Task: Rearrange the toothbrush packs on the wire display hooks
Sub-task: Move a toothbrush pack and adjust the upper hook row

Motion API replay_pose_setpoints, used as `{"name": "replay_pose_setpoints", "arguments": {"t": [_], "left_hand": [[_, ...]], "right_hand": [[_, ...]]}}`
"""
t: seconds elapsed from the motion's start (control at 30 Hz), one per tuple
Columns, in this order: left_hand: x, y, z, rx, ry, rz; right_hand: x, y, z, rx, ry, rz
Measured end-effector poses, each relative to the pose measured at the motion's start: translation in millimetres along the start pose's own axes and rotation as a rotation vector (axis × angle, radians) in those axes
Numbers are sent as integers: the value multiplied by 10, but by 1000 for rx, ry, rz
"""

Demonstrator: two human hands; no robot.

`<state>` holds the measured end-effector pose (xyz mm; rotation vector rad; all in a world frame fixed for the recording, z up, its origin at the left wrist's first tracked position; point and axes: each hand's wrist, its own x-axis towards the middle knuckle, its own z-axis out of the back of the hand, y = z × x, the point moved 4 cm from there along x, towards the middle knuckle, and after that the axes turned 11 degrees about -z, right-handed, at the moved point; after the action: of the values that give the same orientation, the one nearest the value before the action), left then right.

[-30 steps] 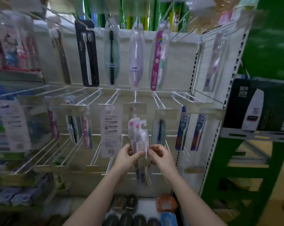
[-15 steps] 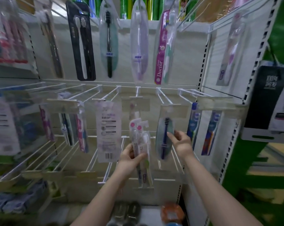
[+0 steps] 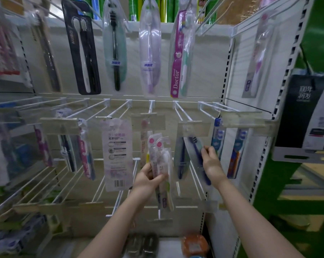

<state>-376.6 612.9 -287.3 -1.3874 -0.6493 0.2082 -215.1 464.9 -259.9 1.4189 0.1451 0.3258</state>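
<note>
Toothbrush packs [image 3: 160, 164], long axis upright, gripped in left hand [image 3: 148, 180] just left of the dark-brush pack [image 3: 195, 157]; right hand [image 3: 211, 163] pinches that hanging pack, tilted, nearer its hook [image 3: 183, 113].

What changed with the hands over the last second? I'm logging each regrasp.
The right hand let go of the pink-dot toothbrush packs, moved right and pinched the dark-blue toothbrush pack hanging on its hook, tilting it. The left hand kept its grip on the pink-dot packs.
</note>
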Motion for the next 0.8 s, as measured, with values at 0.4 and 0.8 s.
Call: {"name": "replay_pose_setpoints", "arguments": {"t": [0.4, 0.8], "left_hand": [[12, -70, 125, 20, 1, 18], [62, -77, 96, 12, 25, 8]], "right_hand": [[-3, -74, -381, 161, 194, -81], [-117, -15, -412, 208, 258, -40]]}}
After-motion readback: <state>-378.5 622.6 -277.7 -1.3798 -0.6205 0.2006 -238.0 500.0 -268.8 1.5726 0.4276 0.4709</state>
